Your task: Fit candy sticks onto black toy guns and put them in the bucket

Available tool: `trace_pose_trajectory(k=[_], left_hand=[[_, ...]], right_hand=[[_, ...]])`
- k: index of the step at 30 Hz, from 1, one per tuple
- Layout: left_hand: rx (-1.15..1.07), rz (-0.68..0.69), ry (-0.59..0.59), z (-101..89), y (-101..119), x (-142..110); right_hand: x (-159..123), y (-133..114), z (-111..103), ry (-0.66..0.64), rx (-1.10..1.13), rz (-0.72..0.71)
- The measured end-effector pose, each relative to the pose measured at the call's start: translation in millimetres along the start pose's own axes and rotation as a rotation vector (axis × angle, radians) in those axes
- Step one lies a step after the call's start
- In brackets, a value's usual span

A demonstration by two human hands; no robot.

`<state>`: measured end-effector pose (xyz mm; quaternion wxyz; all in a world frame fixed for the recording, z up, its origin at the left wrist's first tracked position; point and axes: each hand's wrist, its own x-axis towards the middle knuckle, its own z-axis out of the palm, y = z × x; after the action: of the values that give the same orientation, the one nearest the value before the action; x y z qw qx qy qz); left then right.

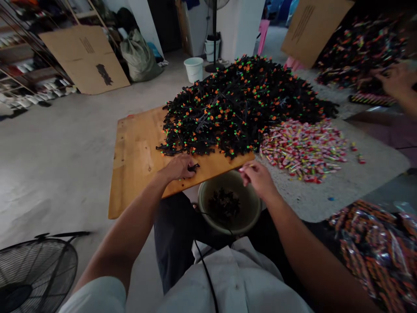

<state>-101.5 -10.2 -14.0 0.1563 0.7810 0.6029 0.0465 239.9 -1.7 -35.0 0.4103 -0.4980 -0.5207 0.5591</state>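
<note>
My left hand [180, 167] rests on the wooden board [137, 158], its fingers closed round a small black plastic toy piece [193, 167]. Just beyond it rises a big heap of similar black plastic pieces [224, 104] with orange and green bits. My right hand [259, 177] hovers over the right rim of a bucket [203, 206], thumb and fingers pinched together. A small yellowish bit shows at its fingertips, too small to name. Dark pieces [224, 203] lie inside the bucket between my legs. To the right of that hand spreads a pile of small pink, red and yellow tubes [306, 148].
Another person's hand [395, 80] works at a further heap [361, 48] on the right. Plastic-wrapped goods [374, 256] lie at lower right. A fan [32, 274] stands at lower left. Behind the table are a white bucket [194, 70], a sack [140, 56] and cardboard [86, 58].
</note>
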Motion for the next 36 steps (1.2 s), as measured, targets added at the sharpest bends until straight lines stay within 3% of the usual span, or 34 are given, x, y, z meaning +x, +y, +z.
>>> trace_pose_trajectory(k=[3,6,8,10,14,25,36], left_hand=[[-0.086,-0.064,0.027,8.4,24,-4],[-0.416,-0.087,0.073,17.2,52,-11],[-0.667,-0.021,0.06,22.7,69,-15],[-0.86,0.07,-0.025,27.2,81,-18],[-1.036,0.125,-0.146,30.6,94,-21],[-0.85,0.208,-0.063,25.7,101,-23],[-0.663,0.252,-0.002,29.5,106,-23]], right_hand=[[-16,5,33,-0.12,0.2,0.053],[-20,4,50,-0.167,0.271,0.062],[-20,1,53,-0.186,0.296,0.067],[-19,-3,52,-0.195,0.306,0.059],[-19,-5,46,-0.21,0.269,0.014],[-20,-3,26,-0.244,0.013,-0.093],[-23,-7,21,-0.253,0.004,-0.067]])
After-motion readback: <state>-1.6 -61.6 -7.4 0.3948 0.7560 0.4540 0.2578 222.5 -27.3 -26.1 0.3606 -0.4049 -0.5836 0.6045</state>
